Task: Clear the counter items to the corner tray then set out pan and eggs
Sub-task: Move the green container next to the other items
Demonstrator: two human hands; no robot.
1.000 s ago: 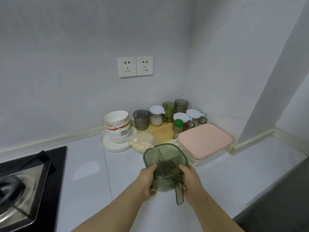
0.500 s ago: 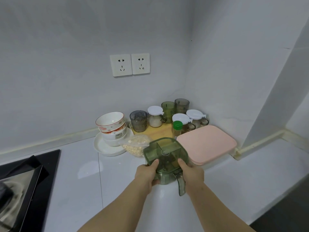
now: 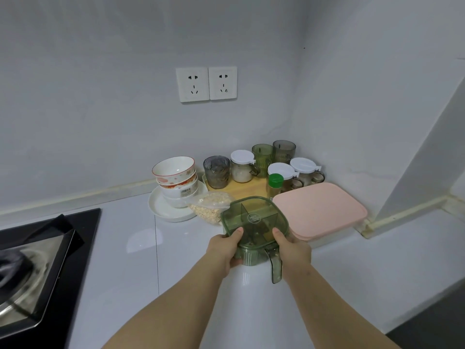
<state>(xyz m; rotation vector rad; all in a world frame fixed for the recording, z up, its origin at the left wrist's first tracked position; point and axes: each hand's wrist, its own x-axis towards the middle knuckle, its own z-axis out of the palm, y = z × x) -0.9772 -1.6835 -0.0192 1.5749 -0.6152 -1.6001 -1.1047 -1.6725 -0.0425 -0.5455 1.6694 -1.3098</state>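
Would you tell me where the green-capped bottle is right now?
Head view, right of centre: the green-capped bottle stands just behind the green container, beside the pink lid.

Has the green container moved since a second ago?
Yes. The green container has moved away from the person, up alongside the pink-lidded box and nearer the wooden tray in the corner.

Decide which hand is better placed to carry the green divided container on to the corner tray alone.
Probably the right hand: it grips the translucent green divided plastic container right beside its handle and could shift onto it. The left hand grips the opposite side, away from the handle.
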